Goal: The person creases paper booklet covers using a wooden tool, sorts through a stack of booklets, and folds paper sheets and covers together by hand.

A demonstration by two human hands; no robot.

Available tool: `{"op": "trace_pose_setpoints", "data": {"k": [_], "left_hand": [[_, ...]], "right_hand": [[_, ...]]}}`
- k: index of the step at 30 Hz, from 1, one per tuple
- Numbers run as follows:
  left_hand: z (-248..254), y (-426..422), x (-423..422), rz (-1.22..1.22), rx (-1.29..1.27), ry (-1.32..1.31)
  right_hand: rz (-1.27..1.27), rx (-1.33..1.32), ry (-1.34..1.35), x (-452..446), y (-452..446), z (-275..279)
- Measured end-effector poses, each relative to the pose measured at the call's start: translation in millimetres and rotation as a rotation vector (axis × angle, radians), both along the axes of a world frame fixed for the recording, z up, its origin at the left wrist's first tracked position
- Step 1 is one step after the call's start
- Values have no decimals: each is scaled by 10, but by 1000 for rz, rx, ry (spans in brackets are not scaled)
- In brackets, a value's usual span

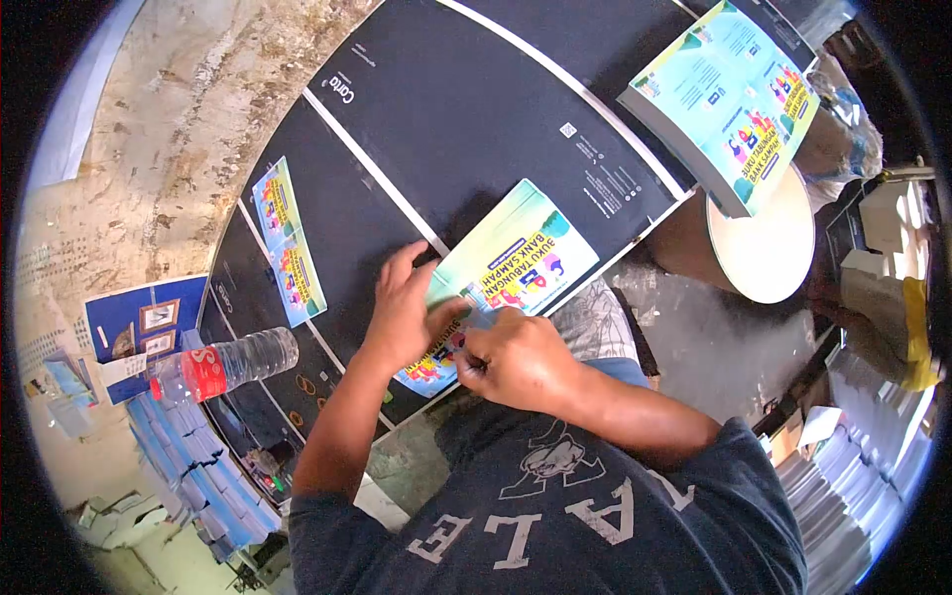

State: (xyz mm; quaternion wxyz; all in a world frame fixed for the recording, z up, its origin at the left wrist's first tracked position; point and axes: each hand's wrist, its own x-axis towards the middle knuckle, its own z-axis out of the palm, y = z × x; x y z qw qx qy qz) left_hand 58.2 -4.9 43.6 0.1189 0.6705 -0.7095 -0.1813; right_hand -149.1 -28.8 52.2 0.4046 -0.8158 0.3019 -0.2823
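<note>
Apparently in hand: pressing or rubbing at the near part of the printed sheet (526,233), with a steadying touch from the other side; exact action impossible to tell.
Printed sheet: in the centre of the frame, running slantwise near the lower edge of the dark tabletop (436,109), partly covered by both hands.
Left hand (395,312): open, loosely bent fingers spread at the sheet's left edge, thumb over the print; no visible grip on anything.
Right hand (521,362): curled tightly into a fist, low over the sheet, just beside the left thumb; possibly pinching something small, but cannot tell.
Next move, by judgement: calls for a flat, unshifting sheet, light left-hand pressure and clearance between left thumb and right knuckles.
Narrow printed piece (288,243): lying flat on the tabletop, left of centre, well apart from both hands.
Thick printed stack (729,89): upper right of the frame, at the tabletop's edge, above the pale round top (762,238).
Clear bottle (238,362): left side of the frame, red label, apart from the left hand.
Bluish paper piles (203,466): lower left of the frame.
</note>
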Motion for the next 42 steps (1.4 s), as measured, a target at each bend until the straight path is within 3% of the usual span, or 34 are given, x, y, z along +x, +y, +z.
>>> {"op": "trace_pose_setpoints", "data": {"k": [2, 3, 7, 9, 10, 12, 14, 15, 16, 18, 19, 21, 24, 26, 28, 30, 32, 33, 35, 38, 42], "left_hand": [[174, -186, -7, 84, 423, 2], [84, -228, 65, 226, 588, 292], [-19, -224, 81, 203, 643, 404], [117, 85, -236, 211, 204, -75], [146, 287, -320, 67, -68, -167], [113, 391, -408, 27, -251, -159], [-52, 207, -292, 312, 7, 54], [-24, 36, -146, 388, 324, 107], [-60, -134, -11, 450, 531, 365], [1, -140, -145, 403, 430, 99], [-49, 53, -265, 420, 168, 176], [6, 436, -359, 174, -82, -82], [-197, 220, -335, 281, -114, -260], [-378, 266, -280, 171, -195, -365], [-503, 360, -237, -155, -73, -617], [-653, 367, -186, -140, -92, -575], [-696, 336, -192, -69, -34, -358], [-752, 355, -67, -156, -13, -403], [-777, 333, -111, -120, -28, -317], [-660, 266, -179, -75, -24, -236], [-485, 176, -280, 16, 40, -84]], "right_hand": [[7, 3, 6, -14, 16, 1], [13, 10, 8, -13, 12, 3], [-18, -2, -35, -14, -6, 19], [-13, -38, 2, -27, 26, 32], [-19, -25, 0, -33, 58, 13], [1, -74, -60, -30, 94, -49], [9, -45, -36, 2, 107, -65], [0, -22, -24, 22, 66, -51], [-14, 0, -13, 43, 53, -36], [-28, -7, -37, 71, 61, -86], [-16, -48, -15, 61, 70, -84], [-25, -85, -34, 52, 104, -86], [-37, 5, 5, 79, 88, -68], [-14, 58, 13, 120, 129, -180], [78, 36, 19, 89, 182, -226], [93, 44, 21, 29, 128, -229], [150, 80, -26, -77, 58, -184], [143, 84, -23, -173, -22, -120], [-77, 92, -337, -452, -273, 58], [-235, 28, -229, -809, -657, 168], [-270, 116, -117, -722, -689, -127]]}}
